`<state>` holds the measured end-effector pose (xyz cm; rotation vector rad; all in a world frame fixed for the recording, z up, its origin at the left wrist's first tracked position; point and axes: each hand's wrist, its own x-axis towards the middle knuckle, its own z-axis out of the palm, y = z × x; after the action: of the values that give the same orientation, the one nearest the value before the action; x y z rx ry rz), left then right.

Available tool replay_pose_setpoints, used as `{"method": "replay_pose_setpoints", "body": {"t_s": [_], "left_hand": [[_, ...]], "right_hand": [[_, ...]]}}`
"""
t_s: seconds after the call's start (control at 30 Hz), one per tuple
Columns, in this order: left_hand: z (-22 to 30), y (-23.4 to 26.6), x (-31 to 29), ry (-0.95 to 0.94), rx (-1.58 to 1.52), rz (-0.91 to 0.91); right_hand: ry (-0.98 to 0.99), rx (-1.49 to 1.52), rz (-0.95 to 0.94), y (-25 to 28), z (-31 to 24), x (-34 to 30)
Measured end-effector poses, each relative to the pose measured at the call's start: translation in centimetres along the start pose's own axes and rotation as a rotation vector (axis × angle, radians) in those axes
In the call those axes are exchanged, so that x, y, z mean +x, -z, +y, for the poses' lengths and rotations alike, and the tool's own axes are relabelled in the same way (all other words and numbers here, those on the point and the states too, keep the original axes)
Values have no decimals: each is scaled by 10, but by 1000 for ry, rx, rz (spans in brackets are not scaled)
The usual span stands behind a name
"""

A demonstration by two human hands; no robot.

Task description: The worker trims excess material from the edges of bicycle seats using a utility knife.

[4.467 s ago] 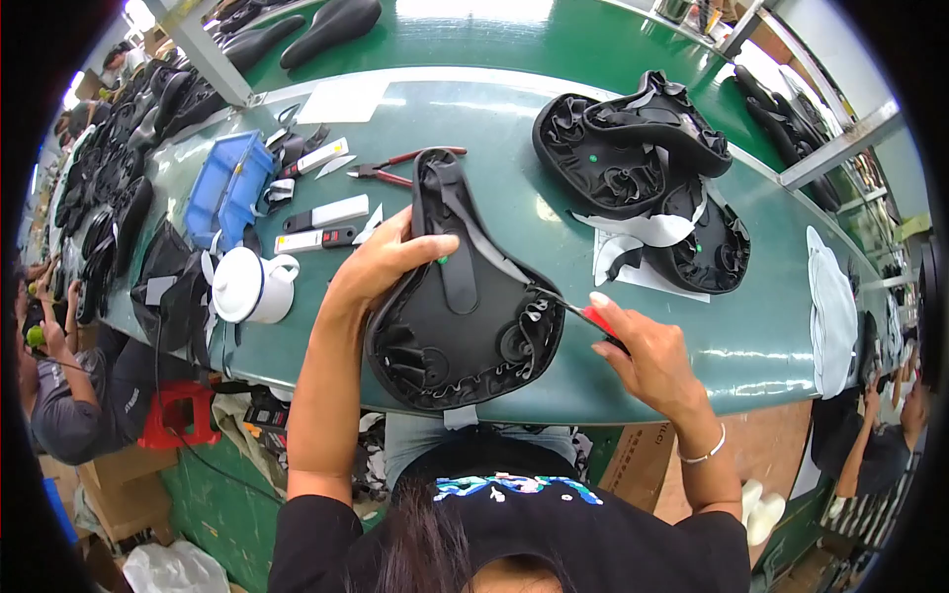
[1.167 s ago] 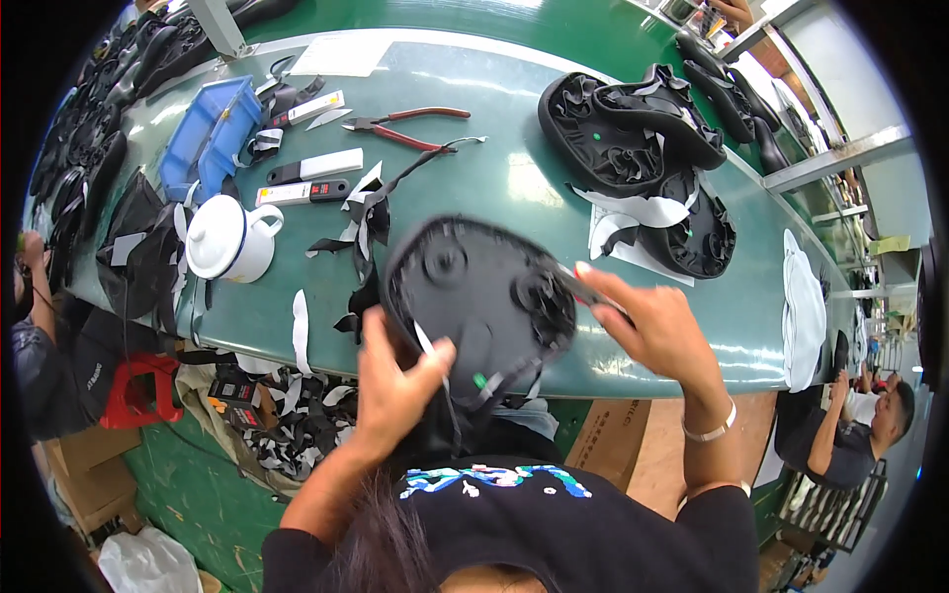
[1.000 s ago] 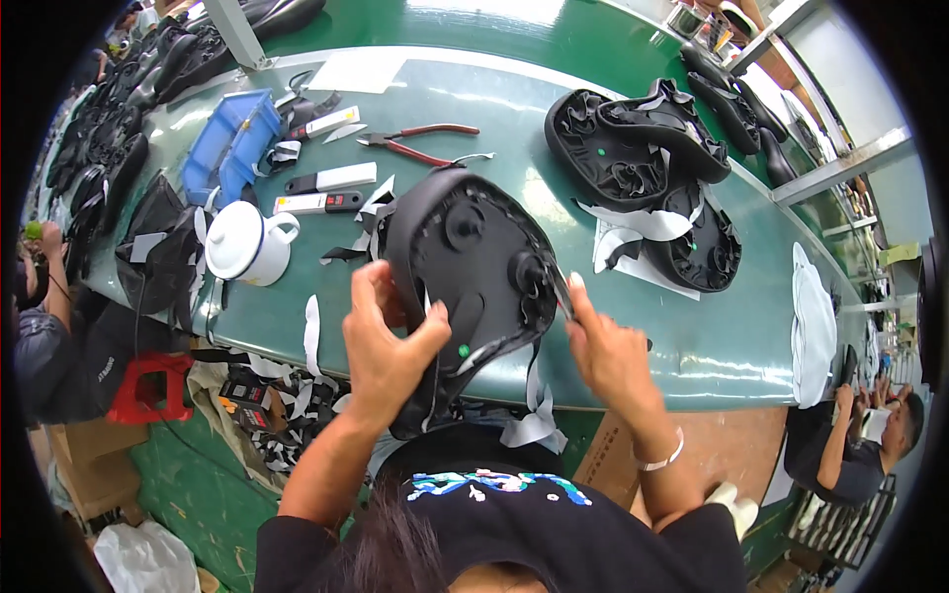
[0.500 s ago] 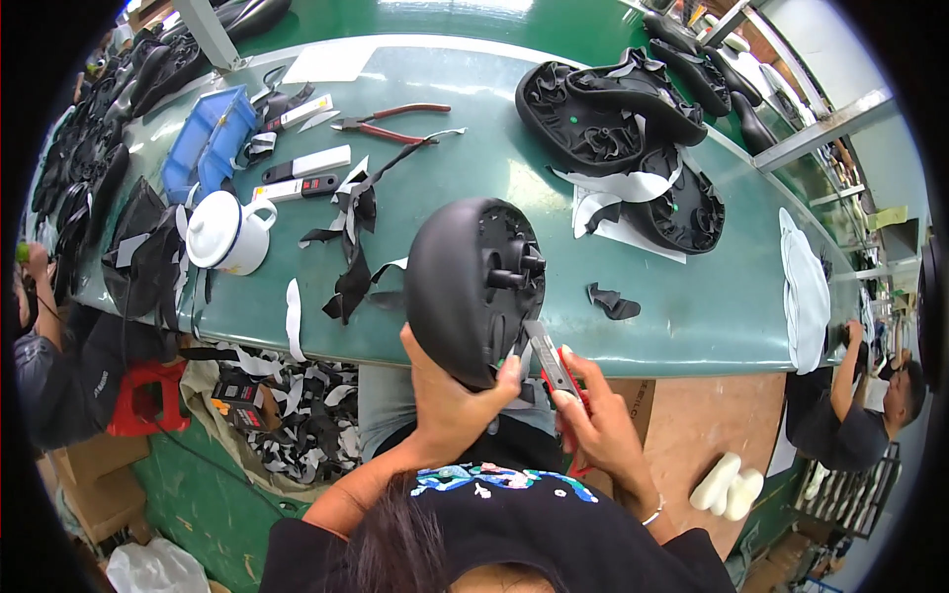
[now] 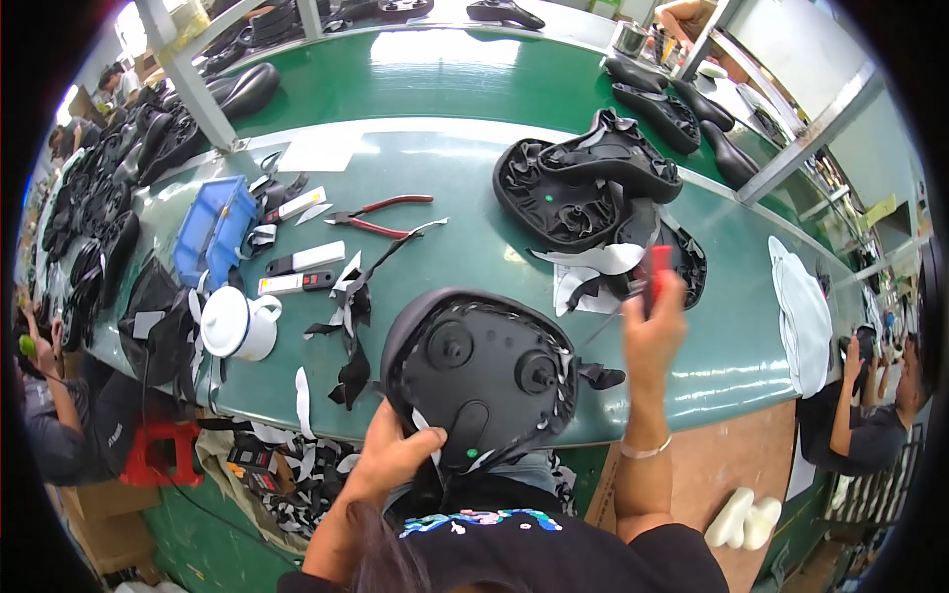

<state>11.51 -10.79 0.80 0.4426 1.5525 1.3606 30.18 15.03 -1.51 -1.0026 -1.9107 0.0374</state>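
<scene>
My left hand (image 5: pixel 390 450) grips the near left rim of a black bicycle saddle (image 5: pixel 484 361), thumb over its edge. The saddle's underside faces up, showing two round posts and a green dot. Its cover edge is folded in around the rim. My right hand (image 5: pixel 654 326), raised to the right of the saddle and slightly blurred, is closed round a red utility knife (image 5: pixel 659 265). The thin blade slants down toward the saddle's right edge, apart from it. A black scrap (image 5: pixel 601 376) lies beside that edge.
Several black saddles (image 5: pixel 563 203) are piled at the back right. On the left stand a white enamel mug (image 5: pixel 237 326) and a blue bin (image 5: pixel 213 232); red-handled pliers (image 5: pixel 381 215) lie near them. White sheets (image 5: pixel 799 316) rest at the right. Co-workers sit at both sides.
The saddle has turned from standing on edge to lying underside up. My right hand has moved the knife away from its rim, up and to the right. The view has tilted upward.
</scene>
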Motion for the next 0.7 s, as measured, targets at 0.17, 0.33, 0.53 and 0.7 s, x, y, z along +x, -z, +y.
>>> {"method": "replay_pose_setpoints", "body": {"t_s": [0.17,0.33,0.53,0.7], "left_hand": [[29,37,37,31,39,-180],[94,10,134,-372,-631,-112],[61,-34,135,-202,-185,-678],[40,-43,132,-132,-183,-467]], "right_hand": [[-396,287,-130,66,63,44],[-426,500,-426,19,52,70],[-888,1273,-254,-73,84,130],[-921,1321,-152,-68,37,96]]}}
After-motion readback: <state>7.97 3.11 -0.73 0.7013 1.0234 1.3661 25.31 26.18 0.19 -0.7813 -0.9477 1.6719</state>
